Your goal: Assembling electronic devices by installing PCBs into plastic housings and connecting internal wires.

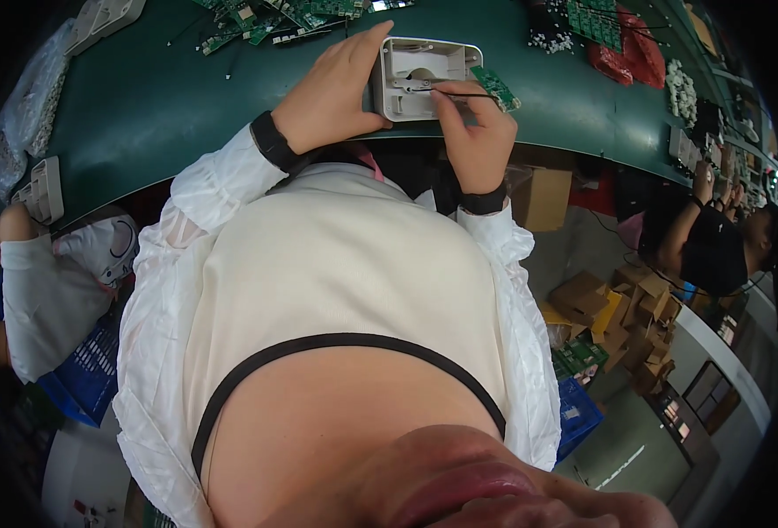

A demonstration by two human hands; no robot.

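Observation:
A white plastic housing (391, 107) lies with its hollow inside facing up near the front edge of the green table. My left hand (340, 85) spans its left side, thumb by the lower corner and fingers stretched along to the top corner, holding it. Over the housing's right side, my right hand (479, 123) pinches a thin black wire (463, 94) between thumb and forefinger. One end of the wire reaches the middle of the housing; the other runs toward a green circuit board (495, 89) beside the right wall. My right fingers partly hide the wire.
Green circuit boards with wires (270, 19) are heaped at the far side. Farther right lie more boards (595, 22), a red bag (637, 57) and small white parts (681, 92). Co-workers sit left and right. Cardboard boxes (644, 321) stand on the floor at right.

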